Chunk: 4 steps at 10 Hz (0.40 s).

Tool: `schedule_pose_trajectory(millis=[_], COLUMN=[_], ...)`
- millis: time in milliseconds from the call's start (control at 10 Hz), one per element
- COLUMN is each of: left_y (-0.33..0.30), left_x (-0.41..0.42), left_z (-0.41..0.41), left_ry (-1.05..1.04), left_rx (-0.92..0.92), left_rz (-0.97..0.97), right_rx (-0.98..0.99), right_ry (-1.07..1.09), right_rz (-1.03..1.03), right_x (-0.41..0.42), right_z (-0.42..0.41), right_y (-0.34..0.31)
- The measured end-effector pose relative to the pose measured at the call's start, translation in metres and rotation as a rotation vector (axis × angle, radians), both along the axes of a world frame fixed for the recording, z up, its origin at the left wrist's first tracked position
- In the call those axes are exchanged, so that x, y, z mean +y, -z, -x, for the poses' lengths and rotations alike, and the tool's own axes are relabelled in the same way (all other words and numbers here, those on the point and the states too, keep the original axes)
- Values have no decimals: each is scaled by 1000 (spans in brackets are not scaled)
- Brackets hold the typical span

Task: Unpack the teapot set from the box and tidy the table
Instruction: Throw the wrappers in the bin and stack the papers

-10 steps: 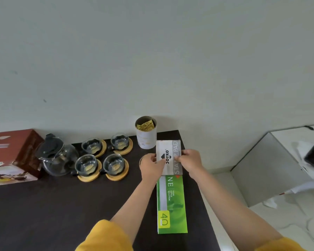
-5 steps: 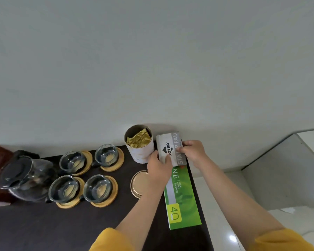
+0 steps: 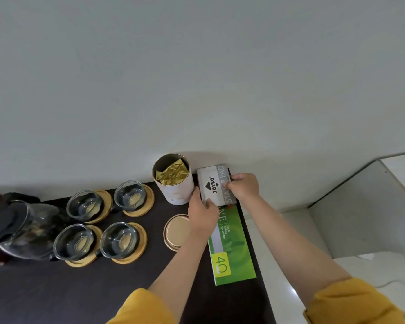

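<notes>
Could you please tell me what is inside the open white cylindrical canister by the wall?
The white cylindrical canister holds crumpled gold foil packaging, visible through its open top. Whatever lies beneath or inside the foil is hidden. Its round gold lid lies flat on the dark table nearby.

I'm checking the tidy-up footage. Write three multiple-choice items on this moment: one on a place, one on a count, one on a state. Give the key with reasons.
1. Where does the stamp pad box sit?
A. on the far end of the green box, right of the canister
B. left of the teapot
C. inside the canister

2. How many glass cups stand on wooden coasters?
A. two
B. four
C. six

3. What is the canister's state?
A. lidded
B. tipped over
C. open, its lid lying on the table

Key: 1 A, since the left hand and right hand hold it there; 2 B, two rows of two; 3 C, gold foil shows inside.
</notes>
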<state>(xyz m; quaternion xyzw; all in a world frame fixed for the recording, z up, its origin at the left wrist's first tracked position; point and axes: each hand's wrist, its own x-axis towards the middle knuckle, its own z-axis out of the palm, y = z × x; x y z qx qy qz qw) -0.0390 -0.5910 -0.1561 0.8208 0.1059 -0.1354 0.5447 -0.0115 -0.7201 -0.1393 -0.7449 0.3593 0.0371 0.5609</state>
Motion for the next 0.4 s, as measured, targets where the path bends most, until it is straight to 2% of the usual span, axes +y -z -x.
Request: schedule_pose_trajectory(millis=[200, 400], left_y=[-18, -56], left_x=[5, 27], left_z=[6, 47], left_ry=[138, 147], left_rx=[69, -63], left_rz=[7, -3], right_rx=[-46, -131], right_ry=[40, 69], right_rz=[70, 68], right_x=[10, 21], right_z=[14, 65], right_y=[-7, -22])
